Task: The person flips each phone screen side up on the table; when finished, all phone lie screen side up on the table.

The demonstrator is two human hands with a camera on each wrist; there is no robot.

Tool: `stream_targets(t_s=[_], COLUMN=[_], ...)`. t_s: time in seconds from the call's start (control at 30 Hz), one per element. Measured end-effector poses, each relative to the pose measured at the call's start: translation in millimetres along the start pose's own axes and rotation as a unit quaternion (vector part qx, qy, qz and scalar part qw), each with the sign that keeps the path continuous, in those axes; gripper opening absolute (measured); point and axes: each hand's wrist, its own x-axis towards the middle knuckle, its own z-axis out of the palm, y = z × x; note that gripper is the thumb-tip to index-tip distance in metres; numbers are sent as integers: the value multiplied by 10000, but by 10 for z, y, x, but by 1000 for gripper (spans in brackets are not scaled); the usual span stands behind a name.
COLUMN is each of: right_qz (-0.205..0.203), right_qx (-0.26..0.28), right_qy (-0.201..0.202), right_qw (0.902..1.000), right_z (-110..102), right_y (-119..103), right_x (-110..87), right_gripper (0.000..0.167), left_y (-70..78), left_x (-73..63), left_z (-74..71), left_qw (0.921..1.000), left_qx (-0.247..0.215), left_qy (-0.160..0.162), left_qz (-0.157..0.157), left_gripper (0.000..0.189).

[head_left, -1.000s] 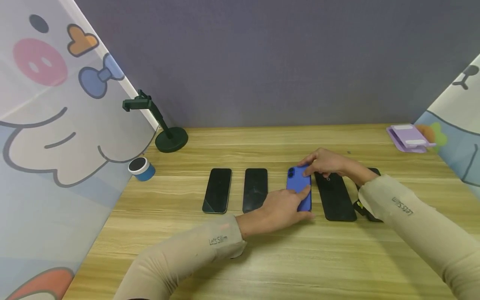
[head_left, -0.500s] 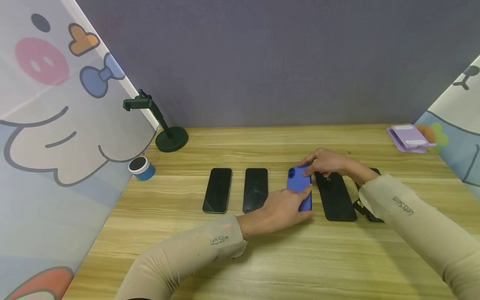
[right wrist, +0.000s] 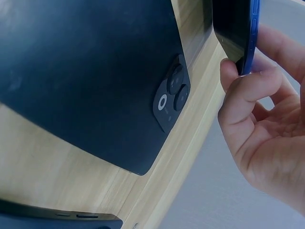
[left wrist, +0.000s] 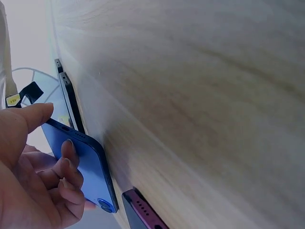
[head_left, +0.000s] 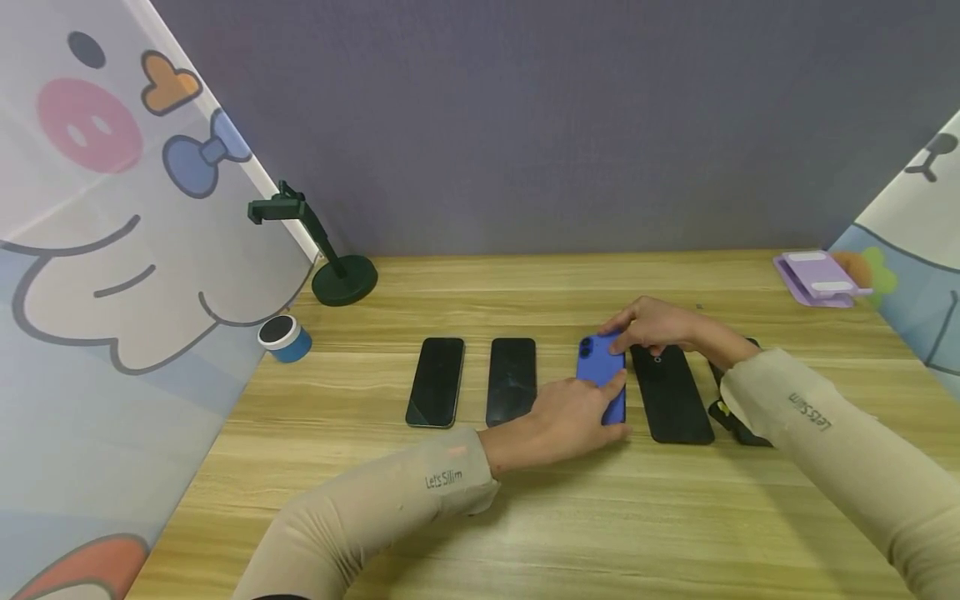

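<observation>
The wooden table (head_left: 555, 533) spreads before me; roughly midway between its side edges, a person's left hand (head_left: 566, 412) grips the blue phone (head_left: 597, 363) by its near end, and the right hand (head_left: 658, 323) pinches a far corner. By the table's left edge stands a blue-and-white tub (head_left: 296, 343) (dark on top, contents hidden).

A stand (head_left: 344, 281) is standing at the back left corner of the table (head_left: 600, 542), a tub (head_left: 284, 337) before it by the left edge; a holder (head_left: 817, 277) is sitting at the back right. Before these, the left hand (head_left: 568, 415) and right hand (head_left: 652, 325) are holding a first phone (head_left: 597, 365); a second phone (head_left: 512, 377) is lying left of it, a third phone (head_left: 436, 381) beyond that, a fourth phone (head_left: 672, 400) just right.
</observation>
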Motion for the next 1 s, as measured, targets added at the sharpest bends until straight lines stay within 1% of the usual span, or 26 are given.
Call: stream_targets(t_s=[0.23,0.3,0.43,0.6,0.67,0.83,0.9,1.0], right_qz=[-20,0,10,-131,-190,-296,-297,-299], right_qx=[-3,-8,29,233,305,449,484,519], right_qy=[-11,-8,20,81,93,153,206,280], right_qw=[10000,10000,10000,9996,9993,9984,9982,9978], right_z=[-11,-19,-35,-52,-57,-56,-55,-58], right_y=[-7,4,27,25,25,21,14,-2], right_x=[-9,-5,-6,-39,-45,-49,-52,-55], right_gripper=[49,49,48,49,51,55,55,53], left_y=[2,-8,-57,-134,-151,-166,-169,-180], left_x=[3,1,-20,-50,-60,-80,-89,-103], left_z=[-13,-17,-28,-37,-40,-66,-80,-103], left_qw=[9999,9996,9972,9920,9899,9847,9840,9854], left_qx=[-78,-206,-611,-1095,-1263,-1659,-1706,-1615], left_qy=[-36,-42,-12,92,100,135,200,323], left_qz=[108,197,423,616,628,507,470,429], left_gripper=[74,73,72,73,74,74,74,73])
